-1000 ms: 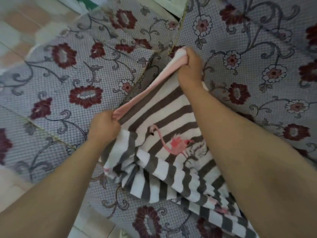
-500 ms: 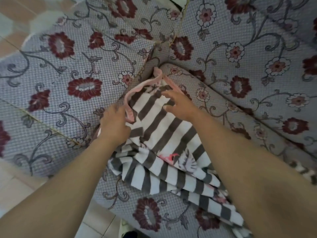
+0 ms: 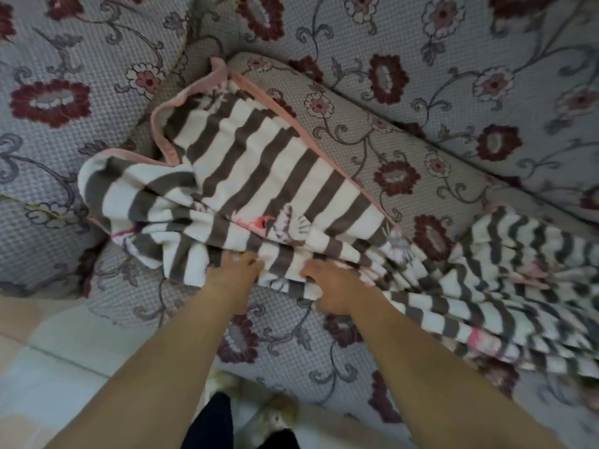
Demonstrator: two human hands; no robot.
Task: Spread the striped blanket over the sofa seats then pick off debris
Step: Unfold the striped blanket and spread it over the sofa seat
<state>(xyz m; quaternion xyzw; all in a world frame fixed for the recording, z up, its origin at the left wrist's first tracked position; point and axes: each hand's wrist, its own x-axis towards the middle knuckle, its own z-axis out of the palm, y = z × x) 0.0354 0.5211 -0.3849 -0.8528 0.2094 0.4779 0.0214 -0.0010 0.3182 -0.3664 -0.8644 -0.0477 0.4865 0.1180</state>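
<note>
Since half a second ago both hands have dropped from the pink-edged corner at the back of the seat to the bunched near edge of the striped blanket, and the corner they let go of now lies flatter and more opened out toward the angle where armrest and backrest meet. The blanket, grey-brown and white with a pink border and a pink flamingo print, covers the left part of the sofa seat, its back corner slightly curled up, while a crumpled length of it trails away to the right along the seat's front. The left hand has its fingers curled into a fold at the near edge, gripping the cloth. The right hand lies just beside it, a short gap between them, its fingers tucked under and around the next fold, holding it too, though blur softens the fingertips. Both forearms reach in from the bottom of the view. Around the blanket the sofa's floral upholstery shows on the armrest at left and the backrest above. Pale floor tiles lie at lower left.
</note>
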